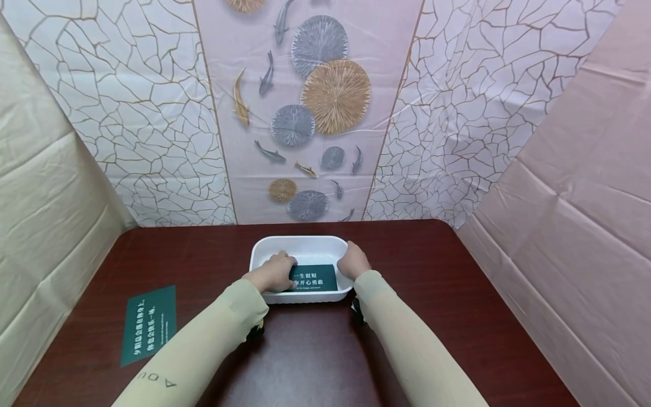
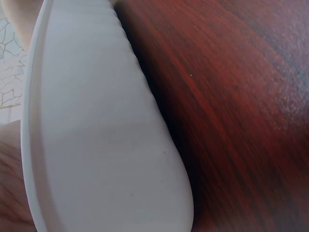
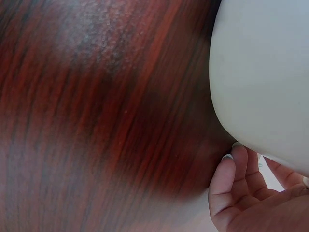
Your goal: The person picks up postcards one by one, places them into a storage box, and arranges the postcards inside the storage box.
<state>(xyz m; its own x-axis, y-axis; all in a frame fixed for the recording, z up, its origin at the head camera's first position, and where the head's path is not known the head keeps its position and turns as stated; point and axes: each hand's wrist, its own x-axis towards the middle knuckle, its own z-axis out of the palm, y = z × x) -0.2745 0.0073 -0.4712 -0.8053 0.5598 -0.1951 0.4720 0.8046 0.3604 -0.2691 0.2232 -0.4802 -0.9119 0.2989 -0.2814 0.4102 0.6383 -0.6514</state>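
A white plastic tray [image 1: 305,242] with rounded corners stands near the table's far edge. In it is a dark green card [image 1: 320,277] with white printed lettering, close to the front wall. My left hand [image 1: 274,272] reaches over the tray's front left corner and grips the card's left end, covering part of the print. In the left wrist view the tray's outer wall [image 2: 101,116] hides most of that hand. My right hand [image 1: 354,261] holds the tray's right rim. The right wrist view shows its curled fingers [image 3: 223,181] against the outside, low near the table.
A second green card [image 1: 150,325] with white lettering lies on the dark red wooden table [image 1: 315,350], left of my left forearm. Patterned cloth [image 1: 310,130] hangs behind the table, and plain cloth [image 1: 574,226] closes off the sides.
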